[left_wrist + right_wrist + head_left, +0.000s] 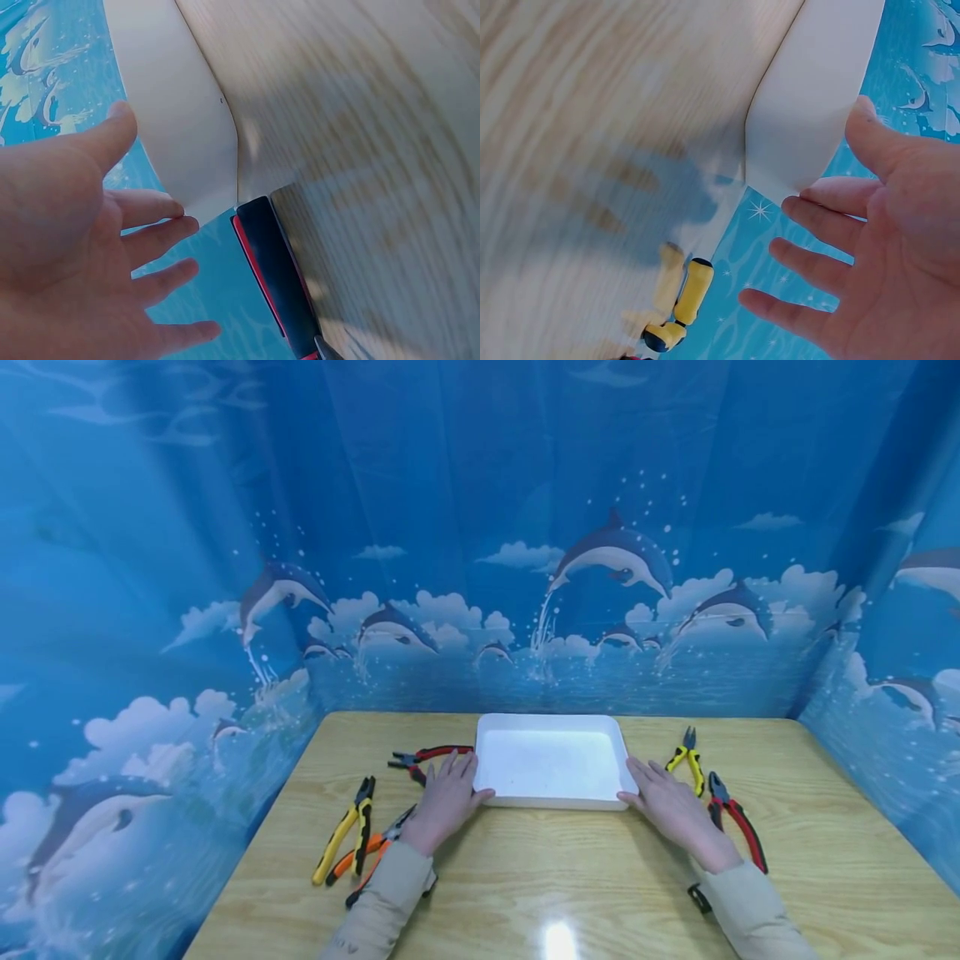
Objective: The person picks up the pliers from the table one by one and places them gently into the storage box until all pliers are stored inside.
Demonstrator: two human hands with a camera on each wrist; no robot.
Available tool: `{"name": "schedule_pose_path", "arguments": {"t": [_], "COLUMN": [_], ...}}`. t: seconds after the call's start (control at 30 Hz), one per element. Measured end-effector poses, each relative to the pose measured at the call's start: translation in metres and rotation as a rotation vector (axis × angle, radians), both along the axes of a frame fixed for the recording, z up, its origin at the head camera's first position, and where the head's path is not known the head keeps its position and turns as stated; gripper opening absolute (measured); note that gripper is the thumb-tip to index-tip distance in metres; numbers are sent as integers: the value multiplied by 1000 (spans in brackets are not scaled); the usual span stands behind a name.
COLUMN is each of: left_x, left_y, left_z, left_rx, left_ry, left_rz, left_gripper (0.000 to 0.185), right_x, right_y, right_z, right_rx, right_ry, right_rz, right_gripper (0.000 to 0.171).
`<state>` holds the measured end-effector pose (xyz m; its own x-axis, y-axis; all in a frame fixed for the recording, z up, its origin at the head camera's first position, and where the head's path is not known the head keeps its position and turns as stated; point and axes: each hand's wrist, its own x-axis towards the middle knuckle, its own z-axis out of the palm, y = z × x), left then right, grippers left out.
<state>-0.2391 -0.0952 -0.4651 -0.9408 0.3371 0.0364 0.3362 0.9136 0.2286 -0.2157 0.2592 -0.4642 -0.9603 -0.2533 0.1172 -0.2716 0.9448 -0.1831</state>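
A white rectangular tray lies on the wooden table near its back edge. At its left end is my left hand, fingers spread and fairly straight, with thumb and forefinger touching the near corner. My right hand mirrors this at the right end. The wrist views show both palms, the left and the right, with fingertips against the tray's outer wall. Red-and-black pliers lie beside the left hand, partly hidden by it. Yellow-handled pliers lie just beyond the right hand.
Yellow-and-black pliers and orange-handled pliers lie at left, the latter partly under the left arm. Other red-and-black pliers lie by the right wrist. A small black object shows beside the right sleeve. A dolphin-print curtain surrounds the table.
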Motion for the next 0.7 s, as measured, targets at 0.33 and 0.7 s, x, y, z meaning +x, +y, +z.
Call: {"name": "schedule_pose_path", "arguments": {"t": [0.33, 0.7], "left_x": [9, 16], "left_y": [0, -1], "left_z": [3, 1], "left_rx": [7, -32], "left_ry": [15, 51], "left_rz": [0, 11], "left_gripper": [71, 71], "right_x": [8, 13], "right_y": [-3, -5], "right_z": [2, 2], "right_rx": [6, 5], "right_ry": [6, 16], "right_rz": [3, 8], "right_gripper": [66, 65]}}
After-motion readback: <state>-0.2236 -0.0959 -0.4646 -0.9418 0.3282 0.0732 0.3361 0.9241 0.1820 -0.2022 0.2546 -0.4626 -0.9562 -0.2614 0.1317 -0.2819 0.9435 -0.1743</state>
